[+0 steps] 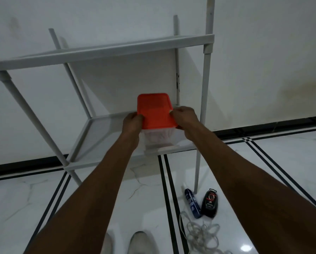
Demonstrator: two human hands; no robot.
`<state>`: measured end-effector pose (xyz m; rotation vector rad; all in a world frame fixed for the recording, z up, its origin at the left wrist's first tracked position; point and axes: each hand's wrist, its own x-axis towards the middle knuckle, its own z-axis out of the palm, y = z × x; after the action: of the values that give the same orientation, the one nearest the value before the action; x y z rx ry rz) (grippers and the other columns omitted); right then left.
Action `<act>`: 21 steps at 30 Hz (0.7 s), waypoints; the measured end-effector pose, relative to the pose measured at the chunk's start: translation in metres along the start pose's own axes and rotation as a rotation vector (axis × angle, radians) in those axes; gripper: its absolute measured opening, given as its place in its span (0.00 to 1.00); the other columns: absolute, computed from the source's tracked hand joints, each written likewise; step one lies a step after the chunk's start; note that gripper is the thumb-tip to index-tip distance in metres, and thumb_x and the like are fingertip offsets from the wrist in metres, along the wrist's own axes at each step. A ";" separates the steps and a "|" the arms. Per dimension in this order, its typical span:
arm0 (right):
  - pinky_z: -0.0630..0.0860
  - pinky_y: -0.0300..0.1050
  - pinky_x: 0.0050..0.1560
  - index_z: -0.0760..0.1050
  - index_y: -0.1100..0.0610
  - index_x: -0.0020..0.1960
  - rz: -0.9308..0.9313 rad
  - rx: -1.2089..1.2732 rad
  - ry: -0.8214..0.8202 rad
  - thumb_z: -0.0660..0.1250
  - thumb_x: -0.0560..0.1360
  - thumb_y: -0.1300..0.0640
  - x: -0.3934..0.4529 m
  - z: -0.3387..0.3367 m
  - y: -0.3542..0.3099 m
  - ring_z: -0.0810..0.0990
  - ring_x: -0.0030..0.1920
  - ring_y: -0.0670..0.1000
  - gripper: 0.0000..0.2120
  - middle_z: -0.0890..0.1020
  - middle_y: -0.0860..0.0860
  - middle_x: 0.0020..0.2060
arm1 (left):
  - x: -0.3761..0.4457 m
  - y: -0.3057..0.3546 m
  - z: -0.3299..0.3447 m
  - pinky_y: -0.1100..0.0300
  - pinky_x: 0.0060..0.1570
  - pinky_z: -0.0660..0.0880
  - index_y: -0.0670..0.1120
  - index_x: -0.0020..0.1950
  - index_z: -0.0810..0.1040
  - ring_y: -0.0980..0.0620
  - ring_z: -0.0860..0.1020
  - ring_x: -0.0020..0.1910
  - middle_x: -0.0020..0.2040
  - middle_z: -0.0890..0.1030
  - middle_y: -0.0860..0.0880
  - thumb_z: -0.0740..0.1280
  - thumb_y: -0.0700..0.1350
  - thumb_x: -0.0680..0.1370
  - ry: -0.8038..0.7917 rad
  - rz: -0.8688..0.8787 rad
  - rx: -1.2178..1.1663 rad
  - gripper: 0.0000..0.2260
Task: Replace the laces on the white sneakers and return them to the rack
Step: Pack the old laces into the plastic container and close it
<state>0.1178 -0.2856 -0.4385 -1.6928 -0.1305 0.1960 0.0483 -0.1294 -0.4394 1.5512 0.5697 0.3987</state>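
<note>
White sneakers (135, 241): on floor below my arms, well apart from hands | laces (201, 233): heaped on floor beside them | left hand (132, 121) and right hand (184, 117): gripping red-lidded box (156, 112) on rack (102, 52) shelf

head cam | looks forward and down | near rack (106, 52) | floor (263, 162) below

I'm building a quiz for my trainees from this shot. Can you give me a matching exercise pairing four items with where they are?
Things:
1. red-lidded box
2. white sneakers
3. loose laces
4. blue tube

Places:
A. on the floor at the bottom edge, between the forearms
B. on the rack shelf, held by both hands
C. beside the black bottle
D. tangled on the tile, nearer than the bottle

Pairs: 1-B, 2-A, 3-D, 4-C
</note>
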 end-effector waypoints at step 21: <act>0.80 0.45 0.57 0.82 0.51 0.60 -0.290 -0.051 0.087 0.69 0.77 0.54 -0.217 0.019 0.128 0.82 0.52 0.42 0.12 0.84 0.44 0.51 | -0.225 -0.161 -0.081 0.53 0.57 0.80 0.62 0.75 0.70 0.61 0.77 0.60 0.65 0.74 0.59 0.66 0.55 0.82 0.243 0.256 -0.039 0.20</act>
<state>-0.1016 -0.3267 -0.5560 -1.7080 -0.3154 -0.0983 -0.1986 -0.1925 -0.5734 1.5532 0.5465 0.7970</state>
